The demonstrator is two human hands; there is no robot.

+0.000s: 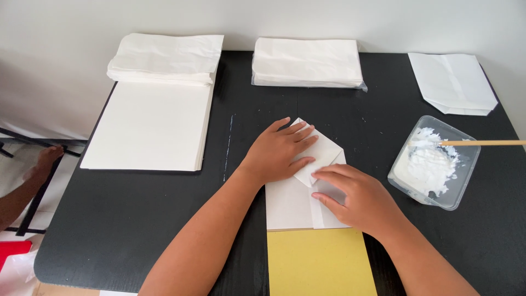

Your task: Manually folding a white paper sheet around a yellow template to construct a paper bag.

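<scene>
A folded white paper piece [307,186] lies on the black table [137,219], just behind a yellow sheet [320,263] whose far edge it touches. The left hand [279,151] rests flat on the folded piece's left upper part, fingers spread and pressing down on a triangular flap. The right hand [356,194] lies on its right side, fingers together and bent, fingertips pushing along a crease; neither hand pinches anything. To the right of the folded piece stands a clear plastic tub [455,194] of white paste with a wooden stick [482,143] resting in it. Behind the folded piece sits a stack of white bags [307,63]; far left of it lies a pile of white sheets [148,126].
</scene>
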